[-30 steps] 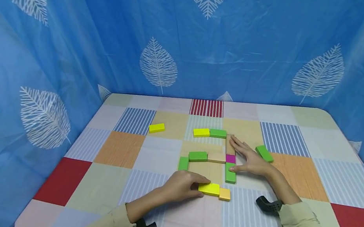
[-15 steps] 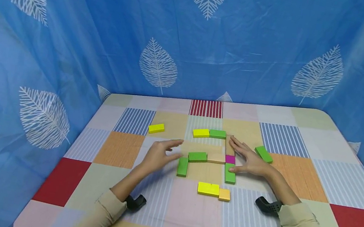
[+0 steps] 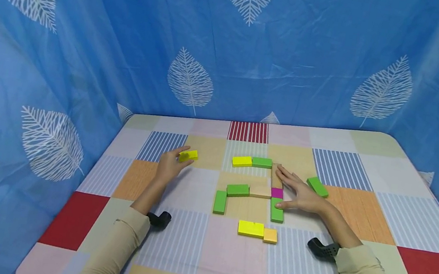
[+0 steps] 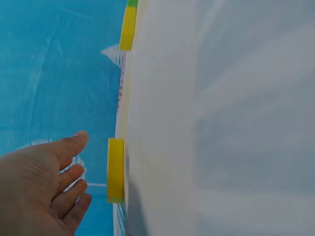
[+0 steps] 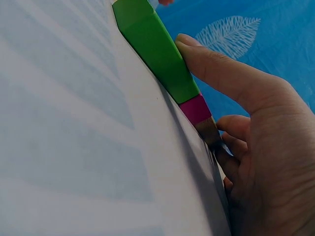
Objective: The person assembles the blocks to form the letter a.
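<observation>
Nearest pair: near yellow block (image 3: 250, 228) and orange block (image 3: 270, 235) are lying end to end on the person's side of the right thumb, touching each other, apart from the rest; looks like a deliberate straight edge.

Right hand (image 3: 305, 196): not closing on anything. Thumb is resting on the lower green block (image 3: 276, 211), fingertips are reaching over the upright wooden block (image 3: 275, 183), purple piece (image 3: 276, 192) is sitting between. Probably steadying the column so nothing is sliding. Right wrist view is dark under the fingertips, so can't tell how hard they're pressing.

Left of that thumb: side green block (image 3: 219, 202), crosswise green block (image 3: 238, 190) and crosswise wooden block (image 3: 260, 191) are running in toward the purple piece, likely butted to hold the line.

Loose green block (image 3: 317, 186) is lying just behind the right knuckles, likely parked out of the way.

Left hand (image 3: 169, 167): spread, thumb and fingers are bracketing the loose yellow block (image 4: 115, 172) without pinching it; gap is probably set wide for clearance.

Beyond the right fingertips and to their left, far green block (image 3: 262, 163) and far yellow block (image 3: 242, 161) are abutting, forming the top row.
</observation>
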The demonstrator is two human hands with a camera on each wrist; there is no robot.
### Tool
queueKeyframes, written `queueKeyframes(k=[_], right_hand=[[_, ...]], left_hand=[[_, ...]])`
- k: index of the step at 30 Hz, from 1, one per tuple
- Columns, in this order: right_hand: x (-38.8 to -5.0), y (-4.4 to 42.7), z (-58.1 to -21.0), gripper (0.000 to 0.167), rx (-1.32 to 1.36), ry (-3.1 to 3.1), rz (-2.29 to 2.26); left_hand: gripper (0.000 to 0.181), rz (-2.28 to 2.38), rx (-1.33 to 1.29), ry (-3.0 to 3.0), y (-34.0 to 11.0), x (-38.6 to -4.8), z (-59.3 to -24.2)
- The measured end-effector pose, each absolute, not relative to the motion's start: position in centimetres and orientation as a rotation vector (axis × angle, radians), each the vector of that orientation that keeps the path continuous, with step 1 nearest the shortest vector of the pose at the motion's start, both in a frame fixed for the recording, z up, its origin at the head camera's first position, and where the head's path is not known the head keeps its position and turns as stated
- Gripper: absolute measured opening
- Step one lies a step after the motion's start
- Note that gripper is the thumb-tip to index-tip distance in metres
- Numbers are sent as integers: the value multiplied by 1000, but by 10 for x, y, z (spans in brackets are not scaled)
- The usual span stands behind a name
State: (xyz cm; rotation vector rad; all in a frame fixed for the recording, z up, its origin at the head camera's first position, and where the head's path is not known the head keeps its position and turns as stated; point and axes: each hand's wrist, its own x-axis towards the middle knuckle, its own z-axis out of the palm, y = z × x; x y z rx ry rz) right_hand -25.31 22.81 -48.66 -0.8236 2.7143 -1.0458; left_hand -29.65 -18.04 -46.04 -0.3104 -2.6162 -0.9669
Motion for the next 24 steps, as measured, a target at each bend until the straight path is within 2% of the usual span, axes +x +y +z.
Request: queueKeyframes(k=[7, 14, 19, 24], right_hand=[[-253, 228, -487, 103, -813, 2707, -1056], [-253, 228, -486, 102, -841, 2697, -1073], [-252, 227, -485, 102, -847, 2704, -1070], [-252, 227, -485, 102, -843, 2712, -1061]], left_hand=[[49, -1001, -243, -2734, -191, -312, -470], [41, -964, -261, -2798, -197, -315, -477], [39, -995, -288, -2776, -194, -306, -475], [40, -1141, -333, -2747, -189, -284, -461]])
